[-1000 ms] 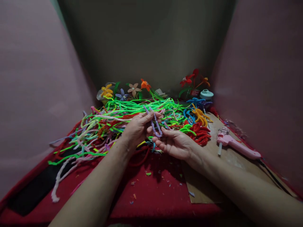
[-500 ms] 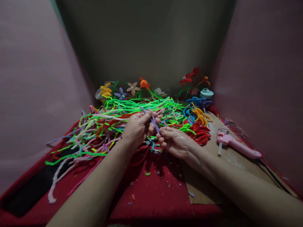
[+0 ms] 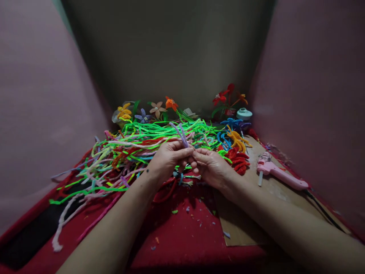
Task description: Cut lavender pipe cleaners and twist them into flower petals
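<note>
A purple pipe cleaner (image 3: 183, 136) points up from between my hands, its upper end split into two tips. My left hand (image 3: 172, 155) pinches it near its lower part, thumb against fingers. My right hand (image 3: 209, 163) is closed at the lower end, fingertips touching those of the left; the fingers cover that end. Behind and to the left spreads a pile of pipe cleaners (image 3: 159, 131) in green, pink, red and other colours. Below the hands, red-handled scissors (image 3: 167, 194) lie partly hidden on the red cloth (image 3: 182, 236).
On the right, a pink glue gun (image 3: 281, 175) with a black cord rests on cardboard (image 3: 245, 228). Red petal shapes (image 3: 238, 160) and yellow ones (image 3: 238, 139) lie beside the pile. Finished flowers (image 3: 156, 109) and a light-blue lid (image 3: 244, 113) stand at the back.
My hands have come together, fingertips now touching. The purple pipe cleaner stands more upright, with its lower part covered by my fingers. The whole view has shifted slightly.
</note>
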{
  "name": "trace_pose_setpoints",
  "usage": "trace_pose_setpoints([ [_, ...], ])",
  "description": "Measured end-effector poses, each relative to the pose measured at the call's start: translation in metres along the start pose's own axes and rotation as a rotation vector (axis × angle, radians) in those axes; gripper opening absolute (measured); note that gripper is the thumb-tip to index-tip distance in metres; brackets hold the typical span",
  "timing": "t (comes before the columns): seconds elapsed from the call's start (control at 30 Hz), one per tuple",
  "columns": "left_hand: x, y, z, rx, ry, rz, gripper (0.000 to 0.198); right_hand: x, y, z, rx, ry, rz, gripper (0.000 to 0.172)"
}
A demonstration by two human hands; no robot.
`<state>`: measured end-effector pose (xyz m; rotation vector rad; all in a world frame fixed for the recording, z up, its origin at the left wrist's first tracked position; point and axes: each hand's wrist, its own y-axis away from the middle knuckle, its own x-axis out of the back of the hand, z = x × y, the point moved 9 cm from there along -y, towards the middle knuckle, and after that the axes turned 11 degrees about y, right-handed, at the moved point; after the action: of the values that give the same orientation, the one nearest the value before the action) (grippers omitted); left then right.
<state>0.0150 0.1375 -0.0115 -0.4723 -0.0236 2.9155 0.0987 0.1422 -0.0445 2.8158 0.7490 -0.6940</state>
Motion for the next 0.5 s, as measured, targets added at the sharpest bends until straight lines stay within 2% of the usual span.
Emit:
trace_pose_setpoints([
  [0.2, 0.0088, -0.0036, -0.0013, 0.025, 0.006, 0.042, 0.020, -0.0071, 0.0031, -0.0004, -0.040, 0.224, -0.134, 0.021],
  [0.33, 0.0065, -0.0001, -0.0020, -0.021, -0.019, 0.117, 0.019, -0.0032, 0.0048, -0.0027, -0.006, 0.327, -0.054, 0.019],
  [0.5, 0.0061, 0.0047, 0.0019, -0.119, -0.013, 0.218, 0.021, -0.0004, 0.0075, 0.0016, -0.024, 0.266, 0.052, 0.012],
])
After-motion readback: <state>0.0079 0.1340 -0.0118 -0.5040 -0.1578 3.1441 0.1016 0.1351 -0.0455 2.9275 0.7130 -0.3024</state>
